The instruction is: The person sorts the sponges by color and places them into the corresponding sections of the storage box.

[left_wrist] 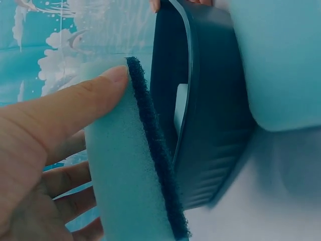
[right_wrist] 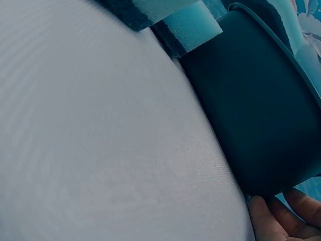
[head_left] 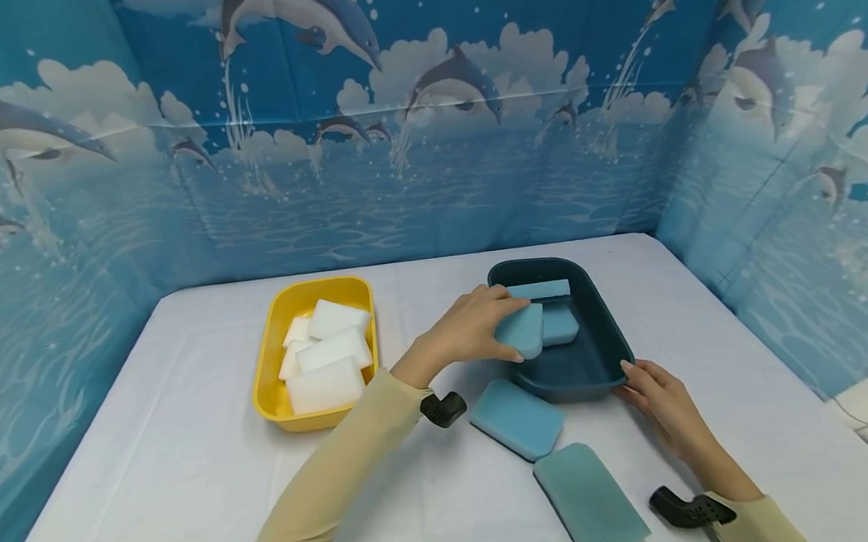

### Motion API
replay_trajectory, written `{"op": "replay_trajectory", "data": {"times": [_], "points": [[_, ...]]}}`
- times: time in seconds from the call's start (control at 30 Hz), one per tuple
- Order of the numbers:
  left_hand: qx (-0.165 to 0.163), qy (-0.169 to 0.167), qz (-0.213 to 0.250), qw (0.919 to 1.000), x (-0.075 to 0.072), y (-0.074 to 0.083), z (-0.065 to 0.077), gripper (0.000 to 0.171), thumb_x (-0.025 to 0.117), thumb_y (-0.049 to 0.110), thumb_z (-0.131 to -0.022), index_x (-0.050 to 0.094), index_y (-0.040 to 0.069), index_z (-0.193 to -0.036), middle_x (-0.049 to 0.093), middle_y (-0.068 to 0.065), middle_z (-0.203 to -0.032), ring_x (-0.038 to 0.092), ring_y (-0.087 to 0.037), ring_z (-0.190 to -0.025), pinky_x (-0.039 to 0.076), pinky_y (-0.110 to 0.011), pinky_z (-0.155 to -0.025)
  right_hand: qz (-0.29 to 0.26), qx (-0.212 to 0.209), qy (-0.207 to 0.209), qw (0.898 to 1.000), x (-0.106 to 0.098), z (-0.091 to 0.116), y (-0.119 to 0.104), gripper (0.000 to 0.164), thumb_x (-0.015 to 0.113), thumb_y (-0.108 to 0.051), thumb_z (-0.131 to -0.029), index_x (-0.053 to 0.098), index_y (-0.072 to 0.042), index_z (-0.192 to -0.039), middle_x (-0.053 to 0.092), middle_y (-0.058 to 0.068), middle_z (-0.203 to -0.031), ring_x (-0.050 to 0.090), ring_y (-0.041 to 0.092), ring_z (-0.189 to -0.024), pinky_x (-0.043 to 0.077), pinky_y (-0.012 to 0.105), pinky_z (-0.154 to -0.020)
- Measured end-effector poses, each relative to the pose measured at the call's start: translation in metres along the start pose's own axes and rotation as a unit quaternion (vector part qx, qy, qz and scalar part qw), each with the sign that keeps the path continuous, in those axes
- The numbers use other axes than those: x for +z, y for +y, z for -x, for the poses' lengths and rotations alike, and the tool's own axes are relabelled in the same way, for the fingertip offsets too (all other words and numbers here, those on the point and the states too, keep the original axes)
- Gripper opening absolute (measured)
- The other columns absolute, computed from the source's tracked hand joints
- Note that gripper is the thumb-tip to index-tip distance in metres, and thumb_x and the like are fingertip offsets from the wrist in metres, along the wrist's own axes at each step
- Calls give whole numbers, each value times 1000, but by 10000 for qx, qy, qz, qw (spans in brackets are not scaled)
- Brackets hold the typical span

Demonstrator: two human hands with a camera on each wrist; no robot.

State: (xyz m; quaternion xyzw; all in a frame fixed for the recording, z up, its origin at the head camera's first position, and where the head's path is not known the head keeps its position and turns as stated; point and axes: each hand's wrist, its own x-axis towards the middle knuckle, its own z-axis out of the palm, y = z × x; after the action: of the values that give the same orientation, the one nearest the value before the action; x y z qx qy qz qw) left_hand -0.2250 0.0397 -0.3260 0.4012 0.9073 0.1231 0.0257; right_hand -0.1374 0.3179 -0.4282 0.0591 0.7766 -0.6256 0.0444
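In the head view my left hand grips a light blue sponge over the left part of a dark teal plastic bin. The left wrist view shows the thumb on the edge of this sponge, which has a dark scouring layer along one face. Two more blue sponges, one of them a pale block, lie inside the bin. My right hand holds the bin's near right corner, thumb at the rim and fingers low on the wall. In the right wrist view its fingertips meet the bin's lower corner.
Just in front of the bin, a blue sponge and a greener one lie on the white tablecloth. A yellow bin with several white sponges stands to the left. A dolphin-print curtain surrounds the table.
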Motion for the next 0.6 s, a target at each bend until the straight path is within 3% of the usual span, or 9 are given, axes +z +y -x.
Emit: {"op": "replay_trajectory", "data": {"times": [0.6], "points": [[-290, 322, -93, 9990, 13, 11, -28, 77, 71, 50, -77, 41, 23, -142, 48, -1, -135, 45, -17, -115, 44, -36, -91, 64, 30, 11, 10000, 1, 0, -3, 65, 38, -41, -99, 28, 13, -133, 24, 27, -144, 49, -17, -91, 48, 3, -81]]}}
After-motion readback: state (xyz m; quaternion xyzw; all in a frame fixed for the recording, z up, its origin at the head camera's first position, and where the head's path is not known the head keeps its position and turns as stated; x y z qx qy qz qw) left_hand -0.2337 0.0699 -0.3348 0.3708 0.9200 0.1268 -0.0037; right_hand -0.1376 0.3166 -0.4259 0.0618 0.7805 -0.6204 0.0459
